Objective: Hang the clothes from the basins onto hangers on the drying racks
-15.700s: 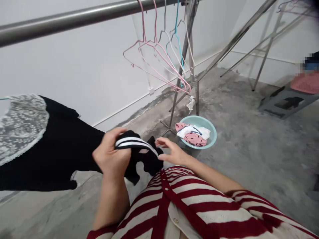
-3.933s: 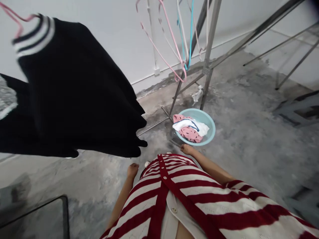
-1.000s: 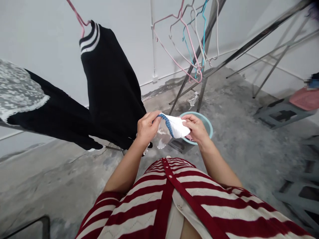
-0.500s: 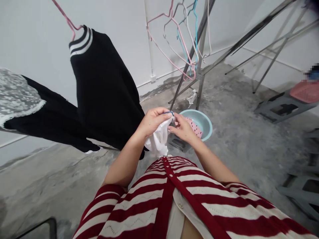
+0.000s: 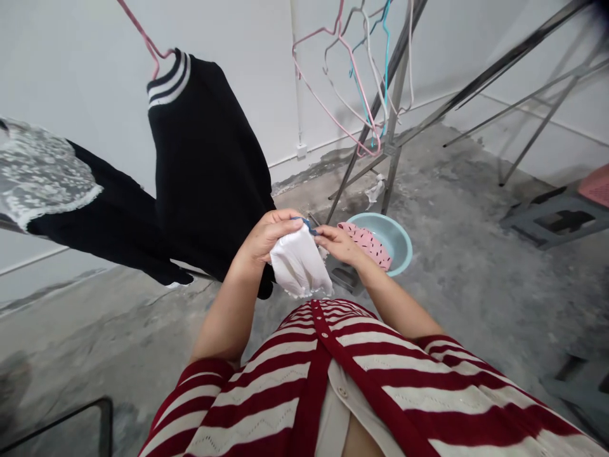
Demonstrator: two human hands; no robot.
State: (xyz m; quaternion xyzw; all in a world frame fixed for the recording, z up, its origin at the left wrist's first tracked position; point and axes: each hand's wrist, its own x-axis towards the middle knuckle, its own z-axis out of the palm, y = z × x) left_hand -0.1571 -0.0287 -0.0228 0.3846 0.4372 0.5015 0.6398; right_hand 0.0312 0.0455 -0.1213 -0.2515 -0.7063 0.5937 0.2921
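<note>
A small white cloth (image 5: 301, 260) with a frilled lower edge hangs in front of my body. My left hand (image 5: 271, 236) is closed on its upper left part, thumb on top. At its upper right, my right hand (image 5: 339, 244) pinches the top edge beside a narrow blue strip (image 5: 309, 226). Whether that strip is trim or a separate piece I cannot tell. Behind my right hand, a light blue basin (image 5: 404, 244) stands on the floor with a pink, dark-specked cloth (image 5: 368, 246) in it.
Black garments (image 5: 209, 165) hang at the left, one on a pink hanger (image 5: 143, 35). Several bare hangers (image 5: 352, 57) dangle from a metal rack (image 5: 404, 70). Grey plastic stools (image 5: 561, 219) stand at the right on the concrete floor. A dark metal bar (image 5: 105, 422) shows at the lower left.
My hands have moved apart, and the white cloth, bunched before, is spread wider between them. The blue strip shows more. The view has shifted slightly left.
</note>
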